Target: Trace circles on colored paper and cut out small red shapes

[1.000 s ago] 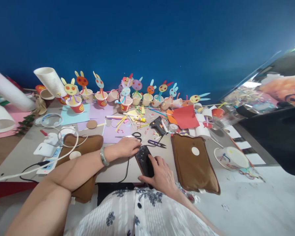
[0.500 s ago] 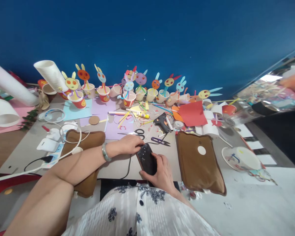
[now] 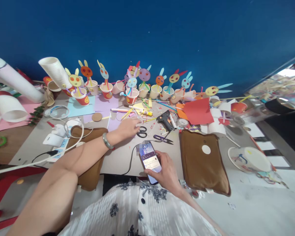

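A smartphone (image 3: 151,162) with its screen lit is gripped along its right edge by my right hand (image 3: 166,170), the thumb lying across the lower screen. The phone is at the table's front edge. My left hand (image 3: 127,128), with a jade bangle (image 3: 107,141) on the wrist, reaches over the purple paper (image 3: 112,122) and small scraps. Its fingertips are bent down and blurred, so whether they hold anything is unclear. Beside them show the black handles of scissors (image 3: 142,132), whose blades the hand hides. Thread snips (image 3: 163,139) lie above the phone.
Paper cups with rabbit figures (image 3: 131,95) line the blue wall. A black glue gun (image 3: 166,120), a glue stick (image 3: 146,112) and red paper (image 3: 198,111) lie mid-table. Brown pouches (image 3: 204,164) flank me. A power strip with chargers (image 3: 59,149) and white cables sits left.
The phone screen has gone from dark to lit. My left hand has left the phone's top edge and moved away from me over the scissors. My right hand still holds the phone.
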Motion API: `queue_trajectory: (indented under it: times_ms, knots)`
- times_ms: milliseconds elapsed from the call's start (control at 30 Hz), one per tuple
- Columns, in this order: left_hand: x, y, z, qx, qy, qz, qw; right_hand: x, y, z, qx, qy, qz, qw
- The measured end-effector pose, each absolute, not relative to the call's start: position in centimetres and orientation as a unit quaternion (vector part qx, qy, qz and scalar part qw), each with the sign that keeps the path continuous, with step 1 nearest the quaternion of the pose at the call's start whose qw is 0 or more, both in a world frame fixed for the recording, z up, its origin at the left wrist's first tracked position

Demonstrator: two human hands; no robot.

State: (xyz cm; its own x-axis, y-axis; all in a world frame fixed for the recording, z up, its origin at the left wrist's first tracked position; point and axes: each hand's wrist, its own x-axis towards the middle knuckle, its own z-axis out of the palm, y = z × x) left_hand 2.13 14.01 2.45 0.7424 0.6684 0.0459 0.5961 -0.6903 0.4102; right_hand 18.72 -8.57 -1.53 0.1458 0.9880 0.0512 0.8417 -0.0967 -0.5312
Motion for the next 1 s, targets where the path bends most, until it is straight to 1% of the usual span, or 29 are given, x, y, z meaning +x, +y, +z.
queue_trajectory:
  times_ms: [33,133,267,333,400,467,500,600,733,900,1000]
  knots:
    - [2.2,14.7,2.6,0.91,0.373,0.098,0.156,19.1,-8.5,-1.4,-0.717,-0.635,0.168,0.234]
    - [2.4,16.1,3.0,0.888,0.45,0.054,0.078,20.6,-7.6,-1.0,-0.704,-0.648,0.158,0.243]
    - [2.8,16.9,3.1,0.87,0.489,0.029,0.051,22.5,-3.9,0.3,-0.665,-0.711,0.096,0.209]
    - [3.0,17.3,3.1,0.867,0.494,0.026,0.059,23.0,-0.6,1.3,-0.647,-0.74,0.061,0.174]
    - [3.1,17.9,3.0,0.866,0.496,0.02,0.07,23.1,3.2,2.4,-0.654,-0.746,0.04,0.115]
    - [3.0,18.6,2.9,0.865,0.495,0.017,0.081,22.7,7.0,3.1,-0.664,-0.745,0.046,0.044]
    - [3.0,18.9,2.8,0.865,0.494,0.018,0.085,22.4,8.7,3.4,-0.665,-0.744,0.048,0.034]
    - [2.6,19.7,2.4,0.866,0.491,0.025,0.097,21.1,12.5,3.1,-0.669,-0.741,0.051,0.023]
    - [2.2,20.5,2.2,0.865,0.488,0.024,0.115,19.6,14.7,1.5,-0.68,-0.731,0.058,0.021]
    - [3.0,21.0,2.6,0.873,0.473,0.028,0.115,19.4,15.0,1.0,-0.687,-0.72,0.088,0.044]
    - [3.8,20.6,2.8,0.895,0.43,0.032,0.112,20.2,13.6,1.6,-0.675,-0.726,0.115,0.067]
